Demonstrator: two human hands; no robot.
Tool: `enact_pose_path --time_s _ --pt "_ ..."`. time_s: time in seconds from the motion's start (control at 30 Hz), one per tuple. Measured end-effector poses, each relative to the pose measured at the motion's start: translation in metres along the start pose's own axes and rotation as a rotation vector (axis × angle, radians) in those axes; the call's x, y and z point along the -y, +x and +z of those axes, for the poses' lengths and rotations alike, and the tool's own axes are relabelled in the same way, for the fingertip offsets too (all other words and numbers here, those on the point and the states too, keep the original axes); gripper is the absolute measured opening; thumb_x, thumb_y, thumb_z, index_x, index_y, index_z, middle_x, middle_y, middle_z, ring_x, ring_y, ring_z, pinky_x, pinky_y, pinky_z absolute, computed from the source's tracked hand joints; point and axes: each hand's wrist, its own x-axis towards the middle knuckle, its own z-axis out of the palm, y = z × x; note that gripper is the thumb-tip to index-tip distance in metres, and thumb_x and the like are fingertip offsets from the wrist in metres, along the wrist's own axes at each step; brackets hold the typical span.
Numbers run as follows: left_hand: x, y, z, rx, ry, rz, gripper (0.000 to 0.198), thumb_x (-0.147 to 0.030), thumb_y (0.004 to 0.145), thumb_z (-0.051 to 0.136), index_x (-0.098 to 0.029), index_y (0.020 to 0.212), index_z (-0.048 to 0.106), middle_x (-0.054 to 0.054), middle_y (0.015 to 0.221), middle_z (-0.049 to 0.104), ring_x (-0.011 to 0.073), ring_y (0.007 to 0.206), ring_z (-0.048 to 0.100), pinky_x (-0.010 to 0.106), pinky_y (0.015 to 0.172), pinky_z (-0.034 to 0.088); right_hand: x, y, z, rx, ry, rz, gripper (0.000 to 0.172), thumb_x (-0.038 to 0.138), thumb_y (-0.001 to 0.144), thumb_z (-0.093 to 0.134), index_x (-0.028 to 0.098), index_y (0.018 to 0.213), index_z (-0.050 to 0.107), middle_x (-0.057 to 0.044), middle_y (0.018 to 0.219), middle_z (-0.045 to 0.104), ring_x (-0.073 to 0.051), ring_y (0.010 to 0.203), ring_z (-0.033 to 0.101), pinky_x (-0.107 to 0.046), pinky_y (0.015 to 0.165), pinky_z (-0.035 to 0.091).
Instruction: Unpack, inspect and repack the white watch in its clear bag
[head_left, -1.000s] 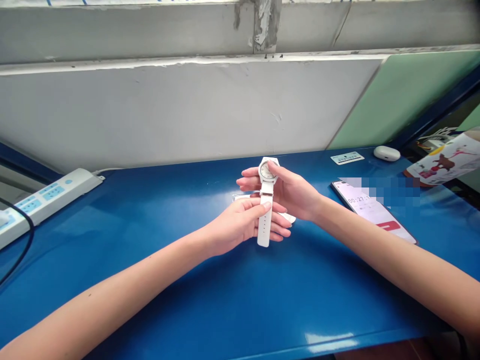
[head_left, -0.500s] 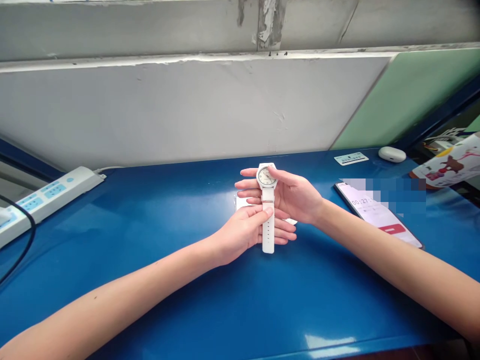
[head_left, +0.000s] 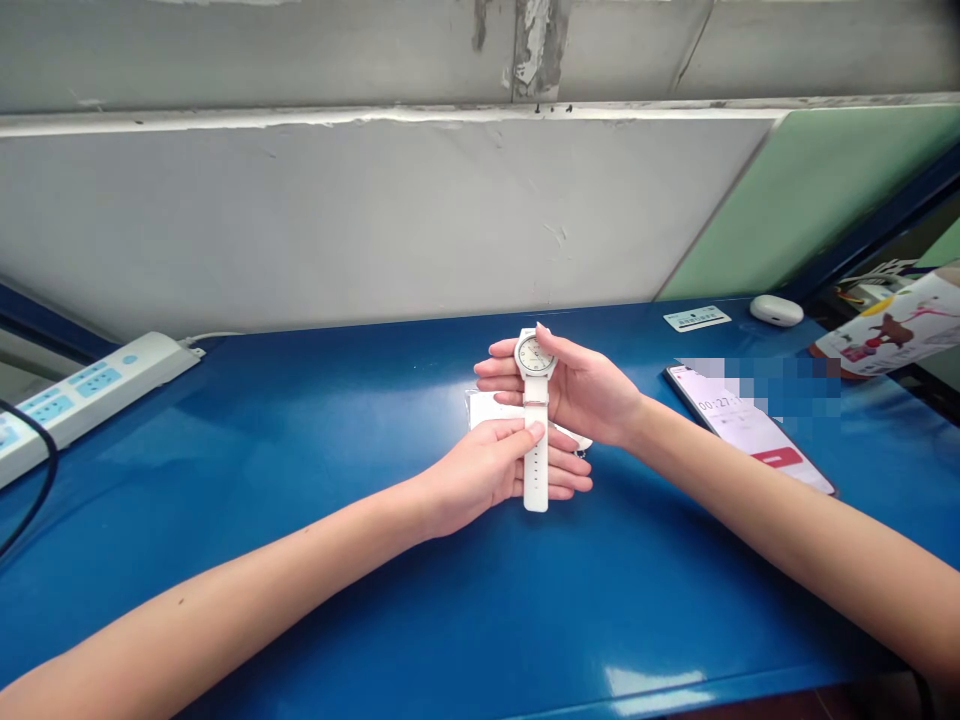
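A white wristwatch (head_left: 535,400) is held upright over the blue table (head_left: 300,480), its round face up and its strap hanging down. My right hand (head_left: 585,385) pinches the watch case between thumb and fingers. My left hand (head_left: 487,468) grips the strap lower down, thumb on its front and fingers behind. A flat white packet (head_left: 487,405) lies on the table just behind and under both hands, partly hidden by them.
A phone (head_left: 750,430) with a lit screen lies to the right. Behind it are a small card (head_left: 696,318) and a white earbud case (head_left: 776,310). A printed paper bag (head_left: 892,330) sits at the far right. A white power strip (head_left: 82,385) with a black cable lies at the left.
Both hands and the watch have sunk slightly toward the table and shifted a little right. The grips on case and strap are unchanged.
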Motion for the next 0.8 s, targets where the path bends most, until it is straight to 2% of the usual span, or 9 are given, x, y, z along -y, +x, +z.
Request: enact_pose_path --time_s 0.13,0.23,0.33,0.67,0.8 --pt "-0.0028 0.0003 0.0027 -0.038 -0.018 -0.017 0.031 -0.029 0.100 0.052 -0.005 0.101 0.072 0.020 0.099 0.075 0.0254 0.089 0.074 0.040 0.088 0.057 0.0009 0.0012 -0.0004 -0.007 0.013 0.035 0.054 0.042 0.105 0.026 0.013 0.106 0.070 -0.011 0.103 0.077 -0.020 0.097 0.073 -0.034 0.094 0.053" --pt "-0.0058 0.0001 0.0038 -0.086 -0.029 0.022 0.029 -0.024 0.100 0.049 -0.004 0.098 0.071 0.020 0.097 0.075 0.0256 0.087 0.075 0.038 0.084 0.058 0.0024 0.0017 0.0003 -0.002 0.015 0.035 0.058 0.046 0.104 0.023 0.011 0.108 0.070 -0.013 0.104 0.077 -0.022 0.098 0.072 -0.036 0.095 0.052" --pt "-0.0078 -0.0004 0.0031 -0.087 -0.041 0.038 0.028 -0.020 0.100 0.047 -0.004 0.098 0.070 0.020 0.097 0.075 0.0256 0.087 0.075 0.038 0.083 0.058 0.0038 0.0018 0.0008 -0.006 0.021 0.040 0.059 0.045 0.104 0.022 0.011 0.109 0.069 -0.013 0.103 0.077 -0.022 0.098 0.072 -0.037 0.098 0.050" --pt "-0.0052 -0.0004 0.0026 0.000 -0.038 0.002 0.033 -0.033 0.098 0.055 -0.005 0.099 0.072 0.022 0.101 0.074 0.0272 0.089 0.074 0.043 0.088 0.056 0.0026 0.0008 0.0009 -0.026 0.021 0.062 0.052 0.040 0.105 0.023 0.013 0.113 0.067 -0.011 0.105 0.076 -0.021 0.095 0.072 -0.039 0.098 0.050" --pt "-0.0046 -0.0008 0.0022 -0.020 -0.034 0.018 0.031 -0.033 0.097 0.057 -0.005 0.097 0.072 0.022 0.102 0.074 0.0272 0.090 0.074 0.042 0.088 0.057 0.0048 -0.0004 -0.0002 0.047 0.028 0.071 0.054 0.044 0.104 0.022 0.015 0.118 0.066 -0.010 0.109 0.076 -0.021 0.099 0.071 -0.039 0.101 0.047"
